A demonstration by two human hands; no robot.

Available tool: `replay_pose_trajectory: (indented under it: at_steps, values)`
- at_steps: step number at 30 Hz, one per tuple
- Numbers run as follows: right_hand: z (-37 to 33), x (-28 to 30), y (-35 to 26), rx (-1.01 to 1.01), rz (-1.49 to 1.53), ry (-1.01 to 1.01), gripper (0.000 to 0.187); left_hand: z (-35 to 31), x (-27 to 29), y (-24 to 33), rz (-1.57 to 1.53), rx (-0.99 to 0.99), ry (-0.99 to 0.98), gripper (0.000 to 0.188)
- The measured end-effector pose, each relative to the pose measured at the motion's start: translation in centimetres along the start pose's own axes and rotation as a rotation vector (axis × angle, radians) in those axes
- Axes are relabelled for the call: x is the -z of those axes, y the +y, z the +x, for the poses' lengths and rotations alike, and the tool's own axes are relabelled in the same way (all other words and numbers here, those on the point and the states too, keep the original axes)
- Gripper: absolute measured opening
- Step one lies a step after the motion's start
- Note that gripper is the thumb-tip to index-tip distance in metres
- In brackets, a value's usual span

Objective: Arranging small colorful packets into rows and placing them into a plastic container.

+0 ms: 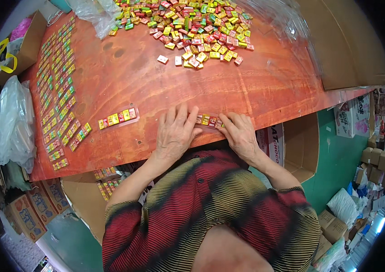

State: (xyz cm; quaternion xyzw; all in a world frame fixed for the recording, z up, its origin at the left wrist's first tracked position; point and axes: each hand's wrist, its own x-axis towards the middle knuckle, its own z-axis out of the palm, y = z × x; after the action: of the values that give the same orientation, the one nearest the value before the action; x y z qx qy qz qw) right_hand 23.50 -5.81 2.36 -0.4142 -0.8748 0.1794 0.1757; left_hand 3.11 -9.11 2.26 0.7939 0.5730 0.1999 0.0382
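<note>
A short row of small red and yellow boxes [207, 120] in a clear plastic tray lies near the table's front edge, between my hands. My left hand [174, 133] has its left end between thumb and forefinger, the other fingers stretched over the tabletop. At the right end, the bent fingers of my right hand [241, 134] press on the tray and partly cover it. To the left rests another filled tray [118, 118] of small boxes, touched by neither hand.
Loose small boxes [201, 34] are heaped at the far side of the red wooden table [165, 84]. Filled trays [61, 86] stand in columns along the left. Clear plastic [287, 20] and a large cardboard box [355, 50] occupy the far right. A plastic bag [11, 122] hangs at the left edge.
</note>
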Motion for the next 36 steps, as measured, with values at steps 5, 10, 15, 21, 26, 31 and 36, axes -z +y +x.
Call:
replay_pose_trajectory:
  at_steps: [5,10,15,21,26,31,36]
  values:
    - [-0.8,-1.4,0.2,0.075,-0.02,0.101,0.041,-0.7,-1.7,-0.4,-0.056,-0.081,-0.074,0.059]
    - [-1.8,-3.2,-0.2,0.021,-0.026,0.044,0.055,-0.8,-1.6,-0.3,-0.071,-0.053,-0.151,0.064]
    - [-1.6,-2.9,-0.7,-0.012,-0.183,-0.156,0.081,-1.4,-1.2,0.4,-0.064,0.031,-0.167,0.07]
    - [-0.1,-2.1,-1.3,0.056,-0.211,-0.242,0.079,-2.3,-1.1,0.5,-0.065,0.029,-0.178,0.072]
    - [2.5,-3.7,-2.8,0.251,-0.104,-0.278,0.081,-5.7,-0.1,-0.7,-0.027,0.254,-0.153,0.071]
    - [6.3,-6.1,-6.5,0.431,0.004,-0.34,0.072,-9.5,1.3,-3.2,0.134,0.467,-0.071,0.063]
    - [11.5,-7.5,-9.1,0.542,0.024,-0.12,0.056,-11.3,2.3,-4.8,0.24,0.576,-0.031,0.063]
